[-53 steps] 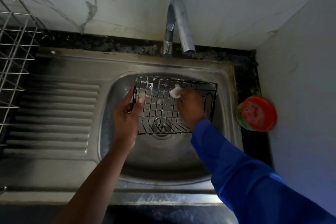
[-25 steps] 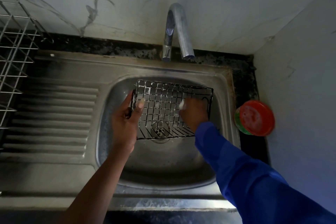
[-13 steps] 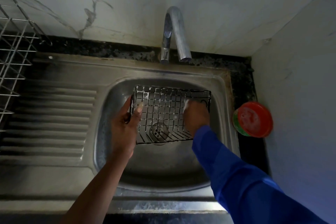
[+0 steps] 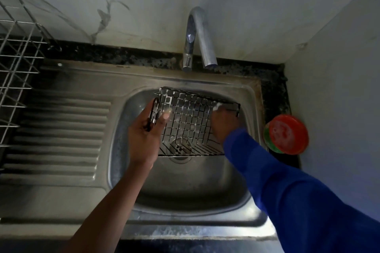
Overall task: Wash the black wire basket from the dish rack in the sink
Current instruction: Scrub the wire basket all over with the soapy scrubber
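A: What changed in the last 2 s?

B: The right hand (image 4: 224, 125) worked from mid-grid out to the end of the black wire basket (image 4: 191, 121) that lies right of the tap (image 4: 200, 37). Its fingers are clenched on a white pad (image 4: 218, 106), of which only a sudsy sliver shows. The left hand (image 4: 144, 135) still grasps the end wall left of the tap, thumb inside and fingers wrapped outside.

A: Where is the basket?

B: In the sink (image 4: 185, 207), straight in front of the tap. It's held tilted over the drain (image 4: 181, 148), off the bowl floor as far as I can tell.

A: So where are we in the task?

B: My read is that the floor mesh is scrubbed and the rim and end wall are in progress. There's no water from the tap, so the rinse isn't done.

A: What else is around?

B: A dish rack (image 4: 16, 63) sits far left of the tap, with the drainboard (image 4: 61, 133) between them. A red-lidded tub (image 4: 286, 133) is right of the tap, on the counter by the wall.

A: Anything in the way?

B: Only 1 thing: the tub is just beside the blue sleeve (image 4: 287, 191), so a wide stroke could knock it. Wet wire may also slip.
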`<move>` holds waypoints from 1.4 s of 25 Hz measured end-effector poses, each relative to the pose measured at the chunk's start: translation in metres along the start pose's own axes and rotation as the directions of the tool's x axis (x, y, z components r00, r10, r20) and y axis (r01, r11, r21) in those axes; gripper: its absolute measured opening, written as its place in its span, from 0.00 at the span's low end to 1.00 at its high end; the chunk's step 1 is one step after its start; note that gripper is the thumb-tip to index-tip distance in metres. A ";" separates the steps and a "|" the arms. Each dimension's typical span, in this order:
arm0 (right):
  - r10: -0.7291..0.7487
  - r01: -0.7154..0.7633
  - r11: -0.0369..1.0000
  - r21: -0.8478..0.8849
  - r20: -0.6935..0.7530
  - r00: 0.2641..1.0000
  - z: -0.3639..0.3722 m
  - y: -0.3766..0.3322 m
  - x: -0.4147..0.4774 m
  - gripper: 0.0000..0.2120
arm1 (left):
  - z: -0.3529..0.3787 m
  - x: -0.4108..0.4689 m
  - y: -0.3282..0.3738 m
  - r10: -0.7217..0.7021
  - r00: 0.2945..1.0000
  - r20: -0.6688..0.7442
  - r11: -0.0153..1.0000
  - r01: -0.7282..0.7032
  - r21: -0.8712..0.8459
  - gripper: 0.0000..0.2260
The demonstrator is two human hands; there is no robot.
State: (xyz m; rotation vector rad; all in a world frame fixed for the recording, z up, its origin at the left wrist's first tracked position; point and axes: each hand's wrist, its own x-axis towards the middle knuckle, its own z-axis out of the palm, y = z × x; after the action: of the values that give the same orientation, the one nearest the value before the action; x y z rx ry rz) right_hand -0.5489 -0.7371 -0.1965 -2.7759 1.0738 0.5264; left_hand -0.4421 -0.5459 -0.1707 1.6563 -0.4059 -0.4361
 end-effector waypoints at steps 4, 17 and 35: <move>-0.056 0.041 0.996 0.073 0.216 0.975 0.030 -0.012 -0.024 0.13 | 0.002 -0.004 0.007 0.020 1.000 -0.014 0.999 -0.019 0.038 0.22; -0.085 0.094 0.994 -0.052 0.160 0.984 0.021 0.005 -0.003 0.13 | 0.004 -0.004 0.007 -0.012 0.999 -0.048 0.999 0.014 0.044 0.24; -0.075 0.024 0.974 0.225 0.223 0.972 0.040 0.002 -0.011 0.10 | 0.001 -0.006 0.001 -0.004 0.999 -0.037 1.000 0.004 0.009 0.18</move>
State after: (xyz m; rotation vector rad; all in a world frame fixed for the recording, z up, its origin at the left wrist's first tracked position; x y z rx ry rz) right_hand -0.5685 -0.7225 -0.2299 -2.4708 0.9455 0.6595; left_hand -0.4481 -0.5439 -0.1700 1.6722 -0.3777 -0.4066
